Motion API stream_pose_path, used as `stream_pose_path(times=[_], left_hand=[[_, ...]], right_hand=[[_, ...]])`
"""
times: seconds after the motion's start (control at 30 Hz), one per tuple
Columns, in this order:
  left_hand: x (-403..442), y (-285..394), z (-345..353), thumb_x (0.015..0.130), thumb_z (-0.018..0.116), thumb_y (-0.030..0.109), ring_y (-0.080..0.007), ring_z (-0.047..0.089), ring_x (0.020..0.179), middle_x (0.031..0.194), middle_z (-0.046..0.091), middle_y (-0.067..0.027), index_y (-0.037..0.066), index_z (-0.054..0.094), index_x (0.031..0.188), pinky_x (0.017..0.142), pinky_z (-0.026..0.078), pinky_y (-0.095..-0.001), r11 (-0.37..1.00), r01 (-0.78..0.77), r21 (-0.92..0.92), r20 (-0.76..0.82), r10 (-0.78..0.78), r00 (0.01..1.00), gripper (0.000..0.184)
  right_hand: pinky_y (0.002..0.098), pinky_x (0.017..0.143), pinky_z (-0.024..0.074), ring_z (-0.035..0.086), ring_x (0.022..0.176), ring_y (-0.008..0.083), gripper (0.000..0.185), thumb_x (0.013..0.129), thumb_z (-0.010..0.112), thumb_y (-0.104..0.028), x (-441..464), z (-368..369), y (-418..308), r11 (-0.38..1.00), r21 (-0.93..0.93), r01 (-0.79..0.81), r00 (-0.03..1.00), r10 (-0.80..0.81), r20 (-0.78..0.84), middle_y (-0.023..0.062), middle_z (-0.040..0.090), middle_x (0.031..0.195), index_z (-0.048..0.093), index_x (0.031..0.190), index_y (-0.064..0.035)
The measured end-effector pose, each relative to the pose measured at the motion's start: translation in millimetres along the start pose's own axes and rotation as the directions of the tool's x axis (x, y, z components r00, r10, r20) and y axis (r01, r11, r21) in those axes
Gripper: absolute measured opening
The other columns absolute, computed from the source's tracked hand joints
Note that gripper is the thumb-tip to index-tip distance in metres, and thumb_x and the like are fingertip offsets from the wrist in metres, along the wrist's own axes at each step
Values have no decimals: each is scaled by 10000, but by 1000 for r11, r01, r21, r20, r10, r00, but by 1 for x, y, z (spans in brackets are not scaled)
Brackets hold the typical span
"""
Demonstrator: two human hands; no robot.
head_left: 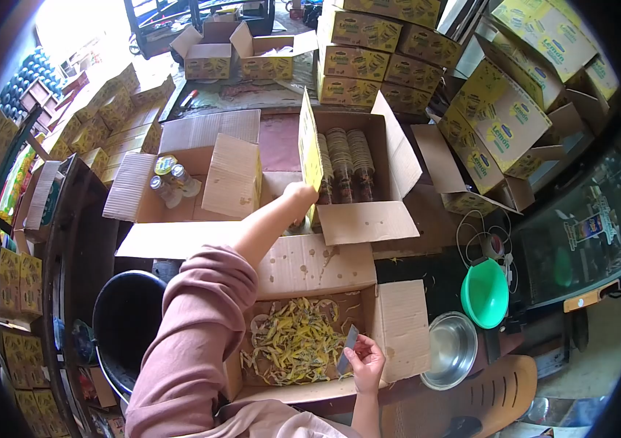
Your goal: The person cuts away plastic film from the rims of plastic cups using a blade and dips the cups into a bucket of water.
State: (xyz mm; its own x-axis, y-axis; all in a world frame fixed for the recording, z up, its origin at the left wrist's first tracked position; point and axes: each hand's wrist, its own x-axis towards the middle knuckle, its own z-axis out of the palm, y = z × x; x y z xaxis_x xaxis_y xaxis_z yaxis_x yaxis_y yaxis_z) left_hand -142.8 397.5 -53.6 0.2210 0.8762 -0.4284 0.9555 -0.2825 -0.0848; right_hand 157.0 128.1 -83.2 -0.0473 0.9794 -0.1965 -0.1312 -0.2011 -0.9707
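My left hand [301, 196] reaches forward beside the yellow flap of a carton [370, 219] that holds rows of stacked, clear cups with dark contents [341, 164]. Its fingers are mostly hidden, so what they touch does not show. In my right hand [367, 363], between thumb and fingers, is a flat grey blade-like strip [348, 349]. It is held over the right side of a low open carton [402, 328], which contains a pile of yellow peel-like strips or wrapper scraps [292, 343].
An open carton [217, 171] with several cans or cups [172, 179] stands at left. A black bucket [126, 314] is beside my left arm. Right are a steel bowl [450, 350], a green basin [486, 292] and a glass-topped case [573, 241]. Lemon cartons [358, 62] are stacked behind.
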Motion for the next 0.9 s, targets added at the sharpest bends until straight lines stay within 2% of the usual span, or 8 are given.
stream_pose_path(times=[0.17, 0.3, 0.47, 0.53, 0.63, 0.77, 0.83, 0.9], left_hand=[[-1, 3, 20, 517, 733, 149, -250, 643, 725, 738, 648, -110, 63, 667, 739, 637, 522, -330, 995, 11, -103, -126, -24, 992, 247], [-11, -8, 7, 464, 798, 344, -272, 623, 816, 842, 633, -138, 48, 623, 928, 708, 512, -350, 920, 13, -391, -104, -58, 993, 577], [-48, -25, -9, 508, 785, 436, -334, 471, 1086, 1201, 440, -204, 0, 347, 1261, 878, 434, -381, 937, -42, -347, -77, 16, 997, 974], [-72, -47, -12, 559, 753, 428, -300, 516, 1032, 1102, 529, -148, 42, 459, 1180, 855, 446, -374, 912, -73, -404, -231, -25, 973, 788], [-126, -108, -20, 666, 682, 315, -275, 585, 897, 980, 590, -102, 82, 555, 1026, 791, 468, -364, 889, -104, -445, -486, -143, 862, 447], [-179, -189, 19, 701, 600, 157, -303, 584, 860, 957, 583, -121, 63, 529, 936, 720, 468, -395, 799, -87, -595, -762, -527, 376, 263], [-181, -232, 67, 681, 616, 125, -305, 545, 967, 1075, 533, -127, 68, 486, 1059, 801, 450, -385, 726, 135, -674, -666, -677, 314, 404], [-179, -249, 105, 686, 633, 120, -275, 489, 1068, 1168, 467, -118, 70, 404, 1179, 841, 427, -410, 723, 432, -539, -576, -690, 438, 546]], right_hand=[[174, 572, 445, 548, 682, 58, 317, 711, 653, 60, 7, 7, -6, 997, 34, -67, 998, 68, -11, 35, 590, 804, 549, 1008, 17], [199, 668, 464, 554, 724, 74, 307, 705, 650, 71, 13, 16, -3, 999, 16, -33, 999, 32, 23, 35, 590, 830, 554, 992, 22], [201, 672, 464, 555, 729, 75, 306, 703, 646, 75, 12, 29, -9, 998, -52, -31, 998, 34, 58, 39, 593, 838, 555, 990, 18], [201, 664, 454, 536, 709, 69, 313, 691, 651, 71, 12, 34, -8, 997, -63, -35, 997, 39, 70, 27, 587, 818, 557, 984, 12], [203, 665, 452, 530, 704, 69, 314, 684, 649, 73, 9, 43, -8, 996, -84, -44, 996, 51, 75, 22, 584, 812, 557, 979, 11], [203, 671, 461, 543, 716, 75, 312, 692, 641, 85, 12, 46, 0, 993, -102, -54, 994, 63, 89, 32, 585, 816, 554, 985, 19], [202, 673, 465, 548, 717, 77, 311, 696, 638, 89, 13, 51, 3, 993, -101, -60, 994, 69, 83, 36, 586, 814, 552, 988, 23], [202, 675, 467, 549, 712, 79, 311, 695, 638, 91, 13, 56, 3, 992, -111, -63, 995, 71, 69, 36, 586, 808, 552, 987, 26]])
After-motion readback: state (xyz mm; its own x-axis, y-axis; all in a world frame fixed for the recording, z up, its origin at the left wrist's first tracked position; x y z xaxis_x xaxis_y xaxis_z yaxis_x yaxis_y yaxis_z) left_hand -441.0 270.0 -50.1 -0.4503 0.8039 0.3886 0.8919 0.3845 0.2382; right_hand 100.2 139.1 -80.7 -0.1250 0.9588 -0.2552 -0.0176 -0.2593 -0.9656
